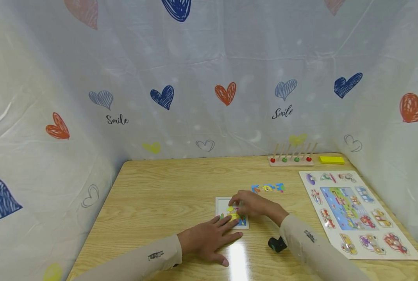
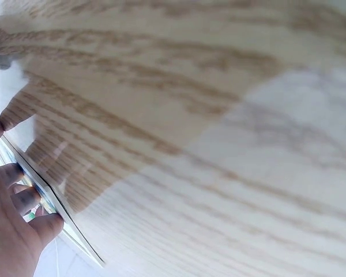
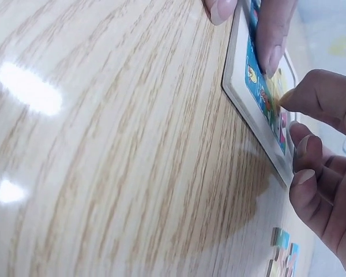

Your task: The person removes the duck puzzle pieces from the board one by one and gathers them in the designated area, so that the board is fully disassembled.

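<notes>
As we look down at a wood-grain table (image 1: pixel 159 187), we find a small framed puzzle (image 1: pixel 222 199) lying flat near the middle, with both bare hands of a person over it. The left hand (image 1: pixel 212 238) is spread, its fingers fairly straight, resting across the puzzle's near edge and clasping nothing. The right hand (image 1: pixel 254 203) is bent over the far side, one fingertip touching the picture and the other fingers curled; we cannot tell whether it pinches a piece or only pushes one. Under and between the fingers we see yellow pieces (image 1: pixel 230 211) and some blue, while bare white shows at the frame's far left corner. Three loose pieces (image 1: pixel 268 187) lie in a row on the table, just beyond the right hand. We judge the step in hand to be settling a piece among its neighbours. To do it well, we would use the left fingers as a light brace on the frame, clear of the gap, so that nothing slides. We would line up the knobs and notches first, turning the piece slightly if it resists, then press straight down with a fingertip until it sits level. Forcing a raised corner could pop nearby pieces loose, so we would feel along the seams for any ridge before letting go.
</notes>
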`<state>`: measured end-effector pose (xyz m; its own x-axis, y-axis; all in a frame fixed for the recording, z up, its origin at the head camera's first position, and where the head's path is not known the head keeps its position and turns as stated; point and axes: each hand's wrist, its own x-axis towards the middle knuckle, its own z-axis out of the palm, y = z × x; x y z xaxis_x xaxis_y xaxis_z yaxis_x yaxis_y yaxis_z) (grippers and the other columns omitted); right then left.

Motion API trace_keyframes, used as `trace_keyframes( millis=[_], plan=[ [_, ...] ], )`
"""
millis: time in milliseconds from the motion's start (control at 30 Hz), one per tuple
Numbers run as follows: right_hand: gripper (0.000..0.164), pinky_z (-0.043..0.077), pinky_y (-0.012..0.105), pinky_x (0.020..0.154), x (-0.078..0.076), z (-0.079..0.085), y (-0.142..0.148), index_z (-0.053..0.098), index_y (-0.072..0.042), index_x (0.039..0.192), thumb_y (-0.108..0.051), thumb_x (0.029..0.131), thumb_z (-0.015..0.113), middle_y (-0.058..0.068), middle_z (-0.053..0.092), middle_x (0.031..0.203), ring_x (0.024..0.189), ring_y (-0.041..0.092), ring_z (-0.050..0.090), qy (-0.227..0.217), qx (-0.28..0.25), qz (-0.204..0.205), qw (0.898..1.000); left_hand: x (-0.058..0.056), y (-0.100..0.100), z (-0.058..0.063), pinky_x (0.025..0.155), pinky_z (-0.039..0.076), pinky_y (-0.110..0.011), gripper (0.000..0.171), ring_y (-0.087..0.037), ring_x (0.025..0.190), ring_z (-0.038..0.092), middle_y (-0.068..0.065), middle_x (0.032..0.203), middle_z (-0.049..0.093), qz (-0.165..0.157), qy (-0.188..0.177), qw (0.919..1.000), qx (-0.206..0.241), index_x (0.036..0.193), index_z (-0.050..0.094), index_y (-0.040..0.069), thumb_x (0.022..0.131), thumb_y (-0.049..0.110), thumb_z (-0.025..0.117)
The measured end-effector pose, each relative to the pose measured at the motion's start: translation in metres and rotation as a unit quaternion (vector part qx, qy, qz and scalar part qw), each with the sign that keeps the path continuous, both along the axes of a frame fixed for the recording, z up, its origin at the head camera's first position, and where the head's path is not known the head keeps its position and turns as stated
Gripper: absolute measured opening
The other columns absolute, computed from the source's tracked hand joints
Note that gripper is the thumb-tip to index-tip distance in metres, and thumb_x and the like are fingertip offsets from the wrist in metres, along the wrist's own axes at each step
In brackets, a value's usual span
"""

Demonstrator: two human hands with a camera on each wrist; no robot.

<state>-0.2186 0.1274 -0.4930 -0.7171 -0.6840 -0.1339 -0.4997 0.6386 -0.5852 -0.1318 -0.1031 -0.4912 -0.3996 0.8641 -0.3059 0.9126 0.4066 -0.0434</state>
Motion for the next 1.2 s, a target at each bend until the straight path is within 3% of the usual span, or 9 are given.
trace_keyframes(
  millis=[667,1200],
  plan=[
    [0.031,0.049,0.03,0.077,-0.0005,-0.002,0.0005,0.072,-0.013,0.114,-0.007,0.084,0.069,0.002,0.061,0.099,0.089,0.014,0.056,0.0,-0.004,0.0,1.0,0.0058,-0.0014,-0.0015,0.12,0.032,-0.041,0.079,-0.034,0.154,0.021,-0.012,0.169,0.012,-0.006,0.019,0.9998,0.0,0.162,0.019,0.024,0.099,0.071,0.022],
    [0.026,0.049,0.035,0.081,-0.0008,0.004,-0.0063,0.064,-0.014,0.109,-0.003,0.087,0.072,0.0,0.06,0.1,0.09,0.016,0.055,-0.006,0.002,0.0,1.0,0.0088,-0.003,0.0008,0.12,0.033,-0.04,0.078,-0.033,0.155,0.02,-0.011,0.169,0.011,-0.002,0.021,0.9998,-0.003,0.163,0.018,0.025,0.099,0.07,0.02]
  ],
)
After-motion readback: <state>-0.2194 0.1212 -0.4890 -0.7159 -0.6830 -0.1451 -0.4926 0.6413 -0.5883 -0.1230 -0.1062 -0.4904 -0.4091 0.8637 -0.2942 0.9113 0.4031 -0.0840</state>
